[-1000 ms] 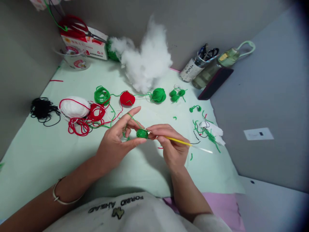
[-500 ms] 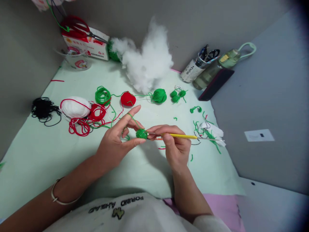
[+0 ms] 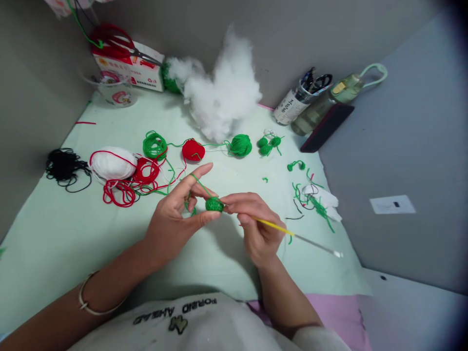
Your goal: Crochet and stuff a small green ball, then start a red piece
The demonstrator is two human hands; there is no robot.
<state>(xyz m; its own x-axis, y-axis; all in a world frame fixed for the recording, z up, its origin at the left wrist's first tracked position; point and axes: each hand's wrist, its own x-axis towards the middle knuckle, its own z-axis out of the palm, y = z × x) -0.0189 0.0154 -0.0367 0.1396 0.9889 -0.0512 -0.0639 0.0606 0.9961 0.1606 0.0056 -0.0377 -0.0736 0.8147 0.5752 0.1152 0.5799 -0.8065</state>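
Note:
My left hand pinches a small green crocheted piece between thumb and fingers. Green yarn runs from the piece over its raised index finger. In my right hand is a crochet hook with a yellow handle, its rear end slanting down to the right. The hook's tip is hidden at the right side of the green piece, where the right fingertips touch it. Behind the hands lie a red yarn ball and a green yarn ball.
White stuffing stands at the back. Black yarn, a white yarn ball and red yarn lie left. Scissors rest on a box. A pen cup, a bottle and green scraps are right.
The hook has tilted, its rear end swinging down. My right hand has shifted slightly left and down, and the green piece has turned a little.

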